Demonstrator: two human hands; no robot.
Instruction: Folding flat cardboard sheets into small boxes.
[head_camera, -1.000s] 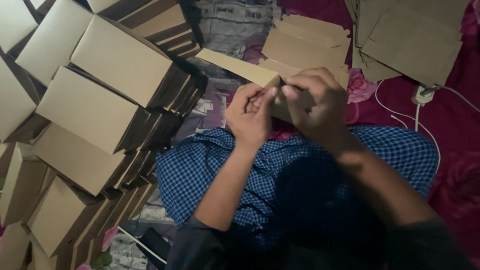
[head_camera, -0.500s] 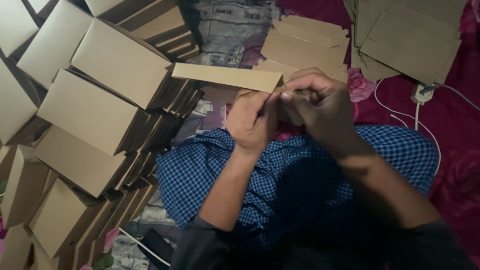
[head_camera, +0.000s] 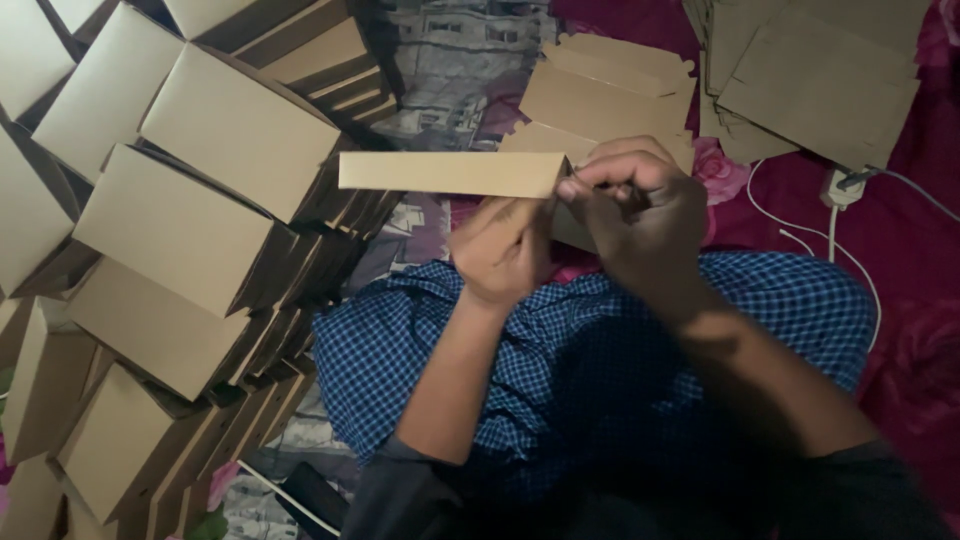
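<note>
Currently, you hold 1 flat, narrow brown cardboard piece (head_camera: 450, 173) above your lap, over the blue checked cloth (head_camera: 600, 370) across your legs. Its long axis runs roughly level, left to right in the head view. The free end points out to your left, toward the stacked folded brown cardboard boxes (head_camera: 200, 200); the near end sits at your fingers.

Your right hand (head_camera: 640, 215) is closed in a pinch on that near end, fingertips (head_camera: 580, 185) bent onto the edge. Your left hand (head_camera: 505, 250) is curled just below the piece and touching its underside; I cannot tell whether it grips or only props. More cardboard appears to run on behind the right hand, but it is hidden.

Relation that matters: the piece lies leftward from both hands, so nearly its whole length overhangs unsupported. The left hand is nearer the free span; the right hand holds the end.

Around: 2 heaps of flat brown cardboard blanks (head_camera: 610, 90) beyond your hands, and a white cable with plug (head_camera: 835, 190) on the magenta floral bedsheet (head_camera: 900, 280) to your right.
</note>
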